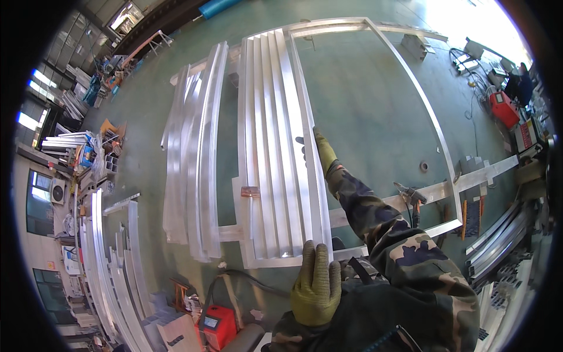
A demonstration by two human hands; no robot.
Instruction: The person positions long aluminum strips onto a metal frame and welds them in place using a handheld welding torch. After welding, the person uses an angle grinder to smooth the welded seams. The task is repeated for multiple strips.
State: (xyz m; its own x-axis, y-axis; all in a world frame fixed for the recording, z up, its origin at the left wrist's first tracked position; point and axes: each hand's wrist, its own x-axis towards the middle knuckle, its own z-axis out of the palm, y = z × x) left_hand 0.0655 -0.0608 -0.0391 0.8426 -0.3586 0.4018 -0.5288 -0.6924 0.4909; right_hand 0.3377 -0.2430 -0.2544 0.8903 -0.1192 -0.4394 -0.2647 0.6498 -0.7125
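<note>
A silvery metal frame panel (280,146) with long parallel slats lies in front of me. My left hand (316,287), in a yellow-green glove, rests at its near end with fingers straight and close together. Along the panel's right side, my right hand (325,154) wraps round the long side rail (316,193). Dark fingertip-like shapes show on the rail's far side; part of the grip is hidden. A hammer (250,192) with a brownish head and pale handle lies on the slats at the left.
Loose metal profiles (196,158) lie left of the panel. A larger open metal frame (413,82) extends to the right, with a clamp-like tool (410,195) on a crossbar. Red machines (218,326) stand near and far right. Stacked profiles (498,240) sit at the right.
</note>
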